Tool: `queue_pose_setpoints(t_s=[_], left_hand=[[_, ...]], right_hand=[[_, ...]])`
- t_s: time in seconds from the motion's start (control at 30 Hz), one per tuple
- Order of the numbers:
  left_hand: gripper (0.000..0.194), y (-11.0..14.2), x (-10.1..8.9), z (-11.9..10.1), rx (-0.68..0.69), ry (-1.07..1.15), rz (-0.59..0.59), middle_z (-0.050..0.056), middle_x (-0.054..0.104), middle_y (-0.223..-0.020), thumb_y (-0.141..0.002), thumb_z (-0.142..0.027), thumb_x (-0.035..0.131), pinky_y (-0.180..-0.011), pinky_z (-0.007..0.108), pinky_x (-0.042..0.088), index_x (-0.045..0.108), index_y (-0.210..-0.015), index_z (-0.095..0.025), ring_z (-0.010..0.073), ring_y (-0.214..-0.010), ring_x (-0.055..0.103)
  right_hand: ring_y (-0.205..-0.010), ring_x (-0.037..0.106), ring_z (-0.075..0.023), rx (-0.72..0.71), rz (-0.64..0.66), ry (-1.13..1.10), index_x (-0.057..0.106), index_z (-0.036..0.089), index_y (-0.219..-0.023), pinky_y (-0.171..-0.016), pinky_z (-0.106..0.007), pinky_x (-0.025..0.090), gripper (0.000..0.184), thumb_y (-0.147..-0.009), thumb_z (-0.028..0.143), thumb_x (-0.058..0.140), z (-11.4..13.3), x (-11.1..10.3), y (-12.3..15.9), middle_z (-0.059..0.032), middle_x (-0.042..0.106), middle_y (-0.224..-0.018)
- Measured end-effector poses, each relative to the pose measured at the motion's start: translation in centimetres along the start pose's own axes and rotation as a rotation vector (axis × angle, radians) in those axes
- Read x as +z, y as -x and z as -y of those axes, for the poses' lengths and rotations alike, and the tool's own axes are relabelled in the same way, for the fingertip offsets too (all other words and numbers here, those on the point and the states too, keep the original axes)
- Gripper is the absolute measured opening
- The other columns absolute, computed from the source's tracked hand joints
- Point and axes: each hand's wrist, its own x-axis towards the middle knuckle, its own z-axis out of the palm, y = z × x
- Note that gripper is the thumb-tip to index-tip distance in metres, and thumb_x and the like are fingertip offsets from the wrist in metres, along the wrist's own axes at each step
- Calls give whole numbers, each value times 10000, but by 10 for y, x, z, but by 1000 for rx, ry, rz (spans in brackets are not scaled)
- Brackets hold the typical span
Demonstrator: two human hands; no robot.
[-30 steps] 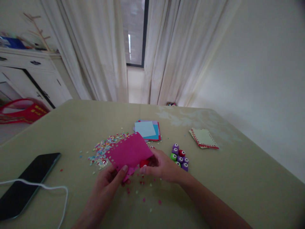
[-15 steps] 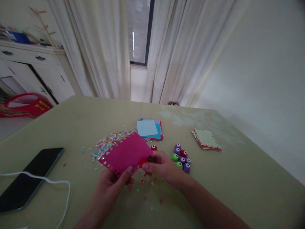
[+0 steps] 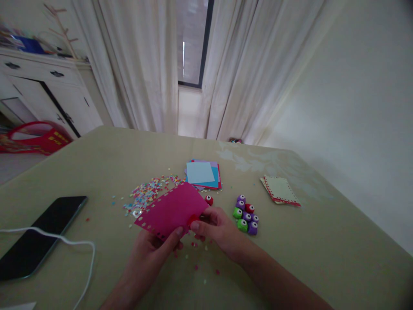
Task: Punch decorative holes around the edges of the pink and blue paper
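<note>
My left hand [image 3: 151, 252] pinches the near edge of a magenta paper sheet [image 3: 171, 209], thumb on top. The sheet has small holes punched along its edges. My right hand [image 3: 216, 228] is closed on a small red paper punch [image 3: 193, 219] clamped on the sheet's right corner. A pile of coloured paper confetti [image 3: 146, 196] lies just beyond the sheet, and loose bits are scattered under my hands. Another red punch [image 3: 209, 200] sits on the table right behind my right hand.
A cluster of purple, green and red punches [image 3: 245, 214] sits right of my right hand. Behind lie a stack of coloured paper squares [image 3: 202, 174] and red-edged cream cards [image 3: 280, 190]. A black phone [image 3: 38, 234] with a white cable [image 3: 64, 247] lies at the left.
The magenta sheet has turned slightly in my hands, and the red punch has shifted along its edge. The camera has tilted a little.
</note>
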Motion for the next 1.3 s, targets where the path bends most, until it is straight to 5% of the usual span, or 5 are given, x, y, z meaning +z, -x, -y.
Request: queue_pose_setpoints(t_s=[0.3, 0.5, 0.73, 1.0, 1.3], left_hand=[[413, 0, 1, 1, 12, -8, -13, 40, 755, -567, -637, -589, 853, -513, 291, 563, 747, -718, -198, 234, -534, 715], [453, 2, 1, -4, -73, -2, -5, 46, 754, -554, -537, -651, 855, -532, 317, 580, 758, -639, -221, 259, -554, 727], [507, -1, -1, 0, -86, -24, -38, 67, 757, -566, -506, -695, 858, -536, 318, 575, 742, -623, -215, 263, -560, 722], [490, -1, -4, 0, 96, 19, -17, 31, 731, -599, -709, -681, 825, -563, 270, 554, 715, -680, -204, 203, -576, 684], [420, 0, -3, 3, 252, 32, -35, 23, 725, -590, -753, -589, 832, -550, 252, 498, 726, -668, -191, 186, -563, 663]], right_hand=[[-565, 391, -87, -13, -19, -40, 712, 169, -864, -523, -235, 278, 436, -767, 562, 874, 1, 4, 2, 38, 555, -704], [-795, 611, -169, -70, 2, -90, 788, 189, -1015, -704, -263, 454, 405, -777, 501, 888, -4, 7, 2, -31, 731, -912], [-732, 591, -148, -62, 21, -94, 788, 170, -943, -668, -256, 448, 445, -762, 564, 886, -11, 8, -1, -22, 707, -841], [-582, 535, -103, 51, -109, -199, 710, 153, -844, -556, -230, 419, 506, -746, 621, 873, -19, 5, -6, 2, 643, -730], [-764, 639, -166, -145, 12, -41, 763, 176, -1013, -745, -300, 503, 444, -697, 434, 939, -1, 16, 1, -28, 739, -877]])
